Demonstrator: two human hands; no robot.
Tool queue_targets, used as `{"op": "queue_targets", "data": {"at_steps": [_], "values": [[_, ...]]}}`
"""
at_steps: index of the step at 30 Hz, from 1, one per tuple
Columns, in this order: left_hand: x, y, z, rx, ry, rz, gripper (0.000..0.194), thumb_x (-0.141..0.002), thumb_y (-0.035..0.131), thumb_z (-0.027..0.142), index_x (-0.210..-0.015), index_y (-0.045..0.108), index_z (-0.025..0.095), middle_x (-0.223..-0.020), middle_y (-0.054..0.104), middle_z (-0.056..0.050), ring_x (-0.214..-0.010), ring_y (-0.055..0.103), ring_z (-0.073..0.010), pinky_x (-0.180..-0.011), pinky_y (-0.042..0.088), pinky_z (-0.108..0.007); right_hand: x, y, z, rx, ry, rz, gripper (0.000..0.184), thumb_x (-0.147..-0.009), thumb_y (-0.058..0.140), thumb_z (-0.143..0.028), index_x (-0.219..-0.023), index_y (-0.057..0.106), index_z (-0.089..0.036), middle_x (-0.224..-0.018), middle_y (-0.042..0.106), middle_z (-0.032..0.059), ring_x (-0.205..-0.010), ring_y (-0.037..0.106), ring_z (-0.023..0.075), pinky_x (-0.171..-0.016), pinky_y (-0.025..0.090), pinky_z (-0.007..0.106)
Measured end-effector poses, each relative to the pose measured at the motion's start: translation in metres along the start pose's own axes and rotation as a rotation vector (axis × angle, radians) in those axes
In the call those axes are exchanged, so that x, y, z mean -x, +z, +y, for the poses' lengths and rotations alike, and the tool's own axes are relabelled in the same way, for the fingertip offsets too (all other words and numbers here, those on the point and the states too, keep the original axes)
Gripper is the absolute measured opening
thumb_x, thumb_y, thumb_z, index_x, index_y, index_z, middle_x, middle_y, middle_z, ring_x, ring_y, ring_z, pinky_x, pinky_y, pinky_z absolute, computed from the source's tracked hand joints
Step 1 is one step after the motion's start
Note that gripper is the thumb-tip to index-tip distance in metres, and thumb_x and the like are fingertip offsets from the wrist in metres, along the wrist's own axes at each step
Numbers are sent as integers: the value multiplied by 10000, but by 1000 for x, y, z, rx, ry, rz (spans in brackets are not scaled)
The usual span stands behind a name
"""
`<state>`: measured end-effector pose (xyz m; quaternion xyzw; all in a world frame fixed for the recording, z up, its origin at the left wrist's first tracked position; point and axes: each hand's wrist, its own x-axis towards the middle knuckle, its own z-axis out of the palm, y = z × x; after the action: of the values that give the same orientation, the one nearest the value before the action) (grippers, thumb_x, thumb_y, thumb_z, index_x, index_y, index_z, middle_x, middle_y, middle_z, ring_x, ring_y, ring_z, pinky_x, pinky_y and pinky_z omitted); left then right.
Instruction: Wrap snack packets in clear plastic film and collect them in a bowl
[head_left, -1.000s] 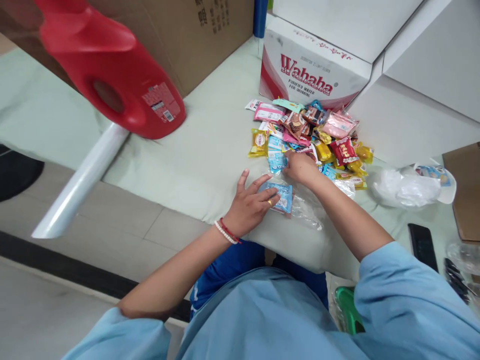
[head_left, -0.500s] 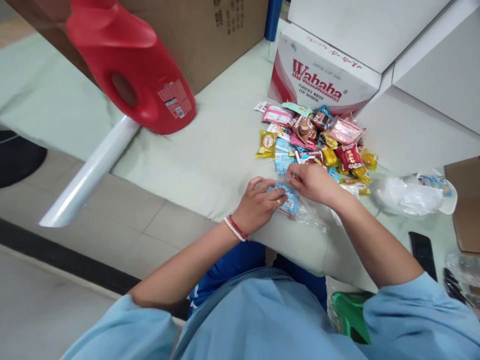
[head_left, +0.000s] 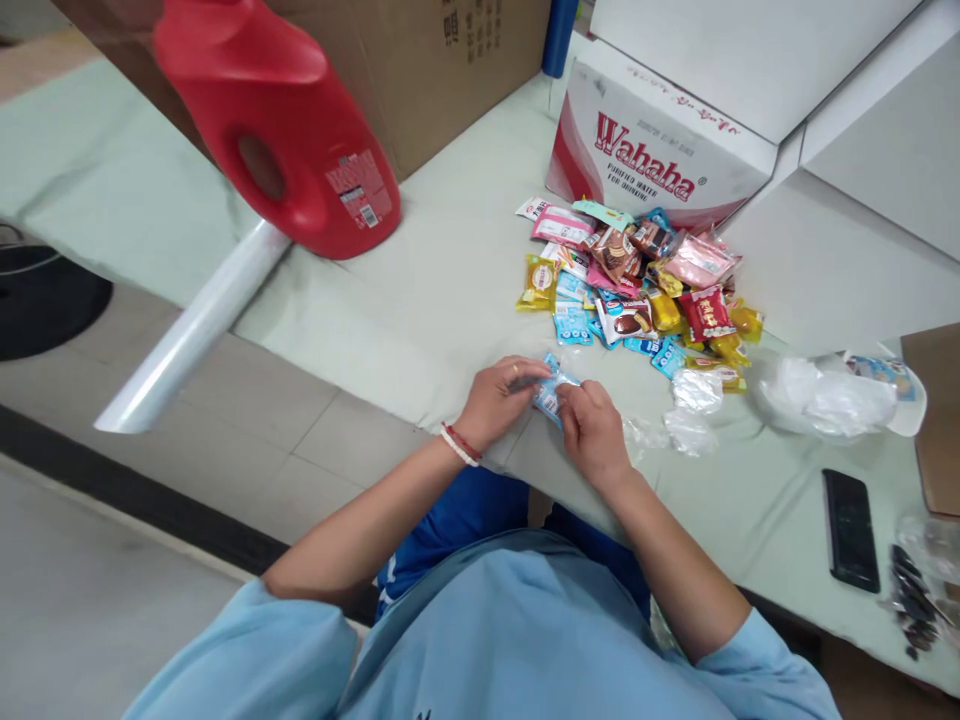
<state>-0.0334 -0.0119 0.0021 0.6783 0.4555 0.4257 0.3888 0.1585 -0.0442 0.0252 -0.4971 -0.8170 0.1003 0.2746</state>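
Between my hands, over the table's near edge, is a small blue snack packet [head_left: 549, 400] with a white label. My left hand [head_left: 501, 398] is closed on its left side, fingers curled over the upper end. My right hand [head_left: 595, 428] pinches the packet's right side. Part of the packet is covered by my fingers. Just beyond lies a heap of wrapped snacks [head_left: 628, 318] in blue, yellow, red, pink and brown wrappers. Crumpled clear plastic [head_left: 645, 433] rests right of my right hand.
A red jug [head_left: 300, 130] stands at the left over a clear plastic roll [head_left: 199, 320]. Behind the snacks is a Wahaha carton [head_left: 645, 150]. To the right are a white plastic bag [head_left: 832, 395], a black phone [head_left: 851, 530] and several dark small items [head_left: 911, 600].
My right hand has come back from the heap's near edge to the blue packet. The packet, flat under my left hand before, is now tilted between both hands.
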Motion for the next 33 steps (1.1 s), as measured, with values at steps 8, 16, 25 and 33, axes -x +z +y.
{"op": "queue_targets", "data": {"at_steps": [8, 16, 25, 33], "values": [[-20, -19, -9, 65, -376, 23, 369, -752, 747, 293, -1094, 734, 155, -1049, 703, -74, -737, 619, -139, -681, 534, -282, -3, 2, 7, 55, -56, -113, 364, -1032, 468, -128, -1235, 747, -244, -826, 498, 41, -789, 452, 205, -727, 377, 317], [-28, -54, -16, 179, -469, 226, 231, -796, 699, 378, -905, 671, 176, -780, 673, -6, -687, 575, -134, -661, 466, -262, -4, -3, 14, 19, -70, -152, 383, -1063, 429, -175, -1262, 746, -257, -822, 508, 39, -801, 484, 197, -727, 413, 301], [-48, -34, -15, 61, -405, -252, 274, -725, 716, 313, -938, 741, 142, -764, 712, -14, -719, 629, -170, -691, 481, -278, -6, -10, 13, -61, -60, -93, 335, -1035, 471, -209, -1328, 633, -203, -921, 633, 79, -856, 598, 235, -772, 498, 348], [-41, -39, -25, 151, -408, -110, 245, -729, 710, 385, -816, 730, 157, -723, 697, -9, -698, 609, -150, -675, 455, -266, -7, -10, 14, -256, 224, -61, 904, -946, 591, -268, -1680, 68, -188, -756, 539, -60, -622, 554, 167, -634, 492, 274]]}}
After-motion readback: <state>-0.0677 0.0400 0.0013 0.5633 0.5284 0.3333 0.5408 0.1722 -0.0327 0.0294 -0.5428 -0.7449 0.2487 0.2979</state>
